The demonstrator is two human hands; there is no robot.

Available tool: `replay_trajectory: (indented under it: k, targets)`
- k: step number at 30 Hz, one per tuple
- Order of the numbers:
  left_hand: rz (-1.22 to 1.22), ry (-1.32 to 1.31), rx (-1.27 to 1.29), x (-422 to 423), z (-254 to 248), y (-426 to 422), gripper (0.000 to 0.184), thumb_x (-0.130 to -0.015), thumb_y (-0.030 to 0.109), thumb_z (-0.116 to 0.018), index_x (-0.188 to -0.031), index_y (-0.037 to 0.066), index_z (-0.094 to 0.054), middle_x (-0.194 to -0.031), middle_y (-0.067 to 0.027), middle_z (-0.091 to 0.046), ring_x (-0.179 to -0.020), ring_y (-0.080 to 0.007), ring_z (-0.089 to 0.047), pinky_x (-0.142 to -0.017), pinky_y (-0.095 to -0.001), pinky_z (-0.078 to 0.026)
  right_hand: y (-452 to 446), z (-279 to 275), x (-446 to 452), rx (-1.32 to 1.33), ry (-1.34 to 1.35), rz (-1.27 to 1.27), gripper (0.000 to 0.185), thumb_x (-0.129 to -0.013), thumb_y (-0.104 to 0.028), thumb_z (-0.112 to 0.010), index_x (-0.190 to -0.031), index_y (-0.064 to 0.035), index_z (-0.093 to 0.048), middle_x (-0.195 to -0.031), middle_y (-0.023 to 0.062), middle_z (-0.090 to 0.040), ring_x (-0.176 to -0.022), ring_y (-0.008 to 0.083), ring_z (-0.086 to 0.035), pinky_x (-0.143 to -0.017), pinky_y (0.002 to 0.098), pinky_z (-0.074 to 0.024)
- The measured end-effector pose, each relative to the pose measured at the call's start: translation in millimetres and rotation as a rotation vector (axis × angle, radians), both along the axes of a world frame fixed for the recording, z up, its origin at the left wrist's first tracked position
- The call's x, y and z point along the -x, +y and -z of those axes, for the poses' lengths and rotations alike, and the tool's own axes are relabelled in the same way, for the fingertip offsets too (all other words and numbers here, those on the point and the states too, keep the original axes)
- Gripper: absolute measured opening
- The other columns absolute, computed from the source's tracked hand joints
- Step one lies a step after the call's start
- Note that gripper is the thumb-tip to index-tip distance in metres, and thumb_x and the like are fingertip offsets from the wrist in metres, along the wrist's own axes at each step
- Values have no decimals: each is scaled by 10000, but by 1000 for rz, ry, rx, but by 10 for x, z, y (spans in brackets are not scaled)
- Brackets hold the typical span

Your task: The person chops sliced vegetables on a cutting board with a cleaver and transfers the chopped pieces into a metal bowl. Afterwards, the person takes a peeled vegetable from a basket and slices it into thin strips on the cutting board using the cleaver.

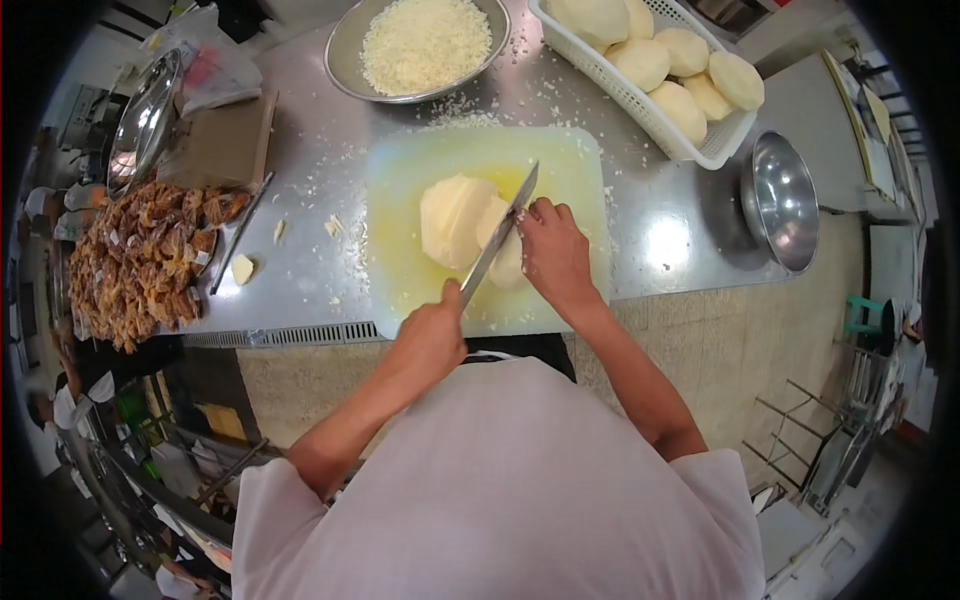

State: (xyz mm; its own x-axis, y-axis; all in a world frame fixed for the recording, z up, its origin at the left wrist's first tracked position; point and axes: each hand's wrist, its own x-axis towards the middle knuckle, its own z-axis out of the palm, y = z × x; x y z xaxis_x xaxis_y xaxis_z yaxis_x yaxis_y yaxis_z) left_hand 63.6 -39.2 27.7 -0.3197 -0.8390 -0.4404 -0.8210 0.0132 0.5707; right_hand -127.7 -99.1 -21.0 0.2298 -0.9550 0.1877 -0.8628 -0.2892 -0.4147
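My left hand (432, 332) is closed round the handle of a long kitchen knife (490, 252), whose blade slants up and to the right. Beneath the blade, a pale peeled root vegetable (455, 222), possibly jicama, lies cut into slices on a translucent cutting board (400, 190). My right hand (558, 252) has curled fingers against the right-hand part of the vegetable, close to the blade. Its fingertips are partly hidden. Small pale bits stick to that hand, and yellowish liquid wets the board.
Behind the board stands a metal bowl (340, 75) of finely chopped pale pieces (425, 45). A white plastic basket (640, 118) holds several peeled vegetables (685, 50). At right is a steel bowl (782, 200). Brown wrapped pieces (140, 260) pile up at left, beside a dark rod (242, 232).
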Motion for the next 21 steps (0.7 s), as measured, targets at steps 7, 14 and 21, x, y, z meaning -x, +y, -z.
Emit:
replay_trajectory:
  k: [7, 14, 21]
  targets:
    - [54, 75, 126, 245, 329, -462, 421, -758, -53, -500, -1151, -150, -388, -694, -290, -594, -691, -482, -601, -625, -542, -465, -60, 18, 0, 39, 5, -9, 159, -765, -20, -592, -921, -46, -610, -940, 98, -535, -857, 297, -537, -651, 400, -523]
    - [-25, -28, -91, -25, -49, 81, 333, -760, -51, -505, -1076, -106, -417, -690, -295, -588, -689, -487, -595, -623, -546, -463, 4, 65, 37, 14, -1, -5, 197, -748, -18, -612, -942, -50, -621, -945, 86, -541, -858, 291, -537, -663, 391, -521]
    - [22, 89, 146, 278, 378, -408, 314, -797, -30, -512, -1081, -111, -407, -702, -311, -578, -700, -489, -593, -615, -533, -461, 0, 74, 47, 38, -17, -19, 205, -742, -16, -614, -944, -50, -623, -946, 86, -544, -861, 285, -540, -649, 388, -518]
